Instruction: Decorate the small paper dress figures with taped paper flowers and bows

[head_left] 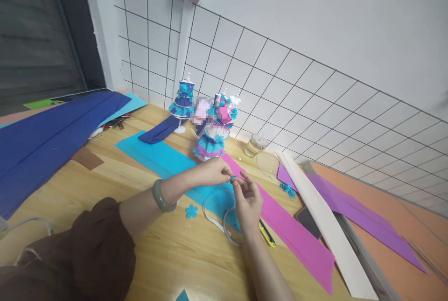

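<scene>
Near the middle of the view my left hand (216,171) and my right hand (249,198) meet above the wooden table (157,254). Both pinch a tiny blue piece (233,178), whose shape is too small to make out. A green bangle (163,195) circles my left wrist. Under the hands lie a light blue paper strip (157,154) and a pink strip (297,226). A blue paper flower (191,211) rests left of a loop of white band (213,219). Behind stand small dress forms in ruffled blue (182,102) and pink-and-blue (210,144) paper.
Dark blue paper (52,137) covers the left side. A yellow cutter (267,234) lies by my right wrist. Farther back are a clear cup (255,145) and blue paper pieces (287,190). White (325,221) and purple (364,217) strips cross the right edge. A wire grid (245,72) stands behind.
</scene>
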